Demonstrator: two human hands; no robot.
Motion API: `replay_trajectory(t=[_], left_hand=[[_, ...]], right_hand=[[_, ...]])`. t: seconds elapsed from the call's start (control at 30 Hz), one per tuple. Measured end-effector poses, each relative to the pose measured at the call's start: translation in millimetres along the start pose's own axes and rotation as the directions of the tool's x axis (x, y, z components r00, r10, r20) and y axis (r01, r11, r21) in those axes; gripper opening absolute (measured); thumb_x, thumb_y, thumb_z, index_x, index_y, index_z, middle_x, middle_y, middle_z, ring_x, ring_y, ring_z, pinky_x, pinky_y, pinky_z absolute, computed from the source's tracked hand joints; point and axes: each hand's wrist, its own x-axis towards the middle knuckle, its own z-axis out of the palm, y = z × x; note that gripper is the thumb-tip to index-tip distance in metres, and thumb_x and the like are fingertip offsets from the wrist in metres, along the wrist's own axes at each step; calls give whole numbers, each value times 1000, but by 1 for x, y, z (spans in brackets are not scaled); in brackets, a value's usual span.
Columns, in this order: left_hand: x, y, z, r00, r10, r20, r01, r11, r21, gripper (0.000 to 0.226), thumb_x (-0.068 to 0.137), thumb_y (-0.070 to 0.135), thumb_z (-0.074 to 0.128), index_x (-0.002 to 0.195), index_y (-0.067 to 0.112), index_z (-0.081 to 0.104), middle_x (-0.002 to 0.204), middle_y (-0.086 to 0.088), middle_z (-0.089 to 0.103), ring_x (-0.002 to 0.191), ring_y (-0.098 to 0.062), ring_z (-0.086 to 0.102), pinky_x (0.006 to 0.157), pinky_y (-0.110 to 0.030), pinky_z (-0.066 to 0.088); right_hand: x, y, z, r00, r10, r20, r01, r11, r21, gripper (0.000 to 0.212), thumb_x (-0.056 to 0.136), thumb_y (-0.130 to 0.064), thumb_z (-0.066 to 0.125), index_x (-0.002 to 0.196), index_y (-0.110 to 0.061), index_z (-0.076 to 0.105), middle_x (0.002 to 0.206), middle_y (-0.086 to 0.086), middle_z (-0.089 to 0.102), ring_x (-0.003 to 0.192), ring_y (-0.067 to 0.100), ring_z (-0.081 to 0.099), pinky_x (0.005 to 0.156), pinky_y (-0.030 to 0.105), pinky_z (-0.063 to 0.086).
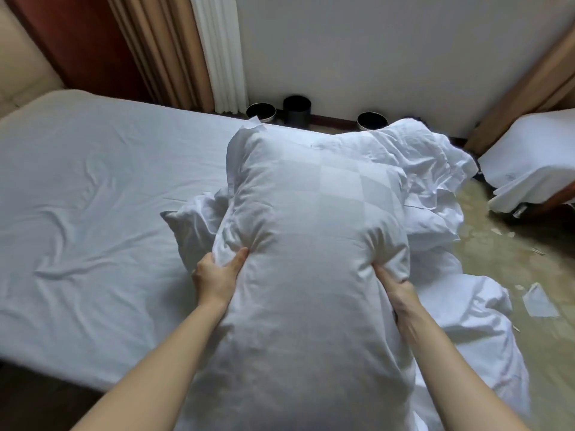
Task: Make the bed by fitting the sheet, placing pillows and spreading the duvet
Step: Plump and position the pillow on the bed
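squarely gripped: plump checkered pillow (311, 244)

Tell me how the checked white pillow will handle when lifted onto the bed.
Probably soft and floppy: the pillow dents and puckers where the left hand and right hand grip its sides. Likely light for its bulk, since two side grips seem to carry it. It should not roll or slide once laid on the wrinkled sheet.

On my feed I see two bare arms: the left forearm (155, 353) and the right forearm (451, 362) are uncovered from the near edge to the wrists. The left hand (217, 275) and right hand (398, 293) are bare too, with tendons ridging the right one's back.
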Motion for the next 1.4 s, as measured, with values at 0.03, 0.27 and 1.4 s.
replay_trajectory(t=[0.03,0.27,1.4], left_hand=[[1,-8,-12,1000,-12,-24,12,1000,-1,50,74,44,75,84,-3,61,95,-26,66,91,-37,61,67,-33,38],[16,-72,-95,985,-76,-157,84,996,40,61,73,55,69,93,-2,63,98,-24,66,93,-38,61,72,-37,46],[130,-322,-459,875,-329,-354,297,944,-144,49,80,53,63,77,4,58,76,-10,59,74,-26,57,64,-32,46]], right_hand=[[-8,0,10,1000,-17,9,17,999,-31,50,79,-34,72,115,-1,61,104,11,65,88,22,62,64,28,51],[-54,24,93,986,-81,144,96,991,-97,46,82,-21,71,120,1,58,110,6,63,92,16,59,79,27,44],[-287,162,461,933,-57,355,178,932,-317,23,83,-23,71,92,-8,57,78,2,60,70,13,56,77,29,42]])
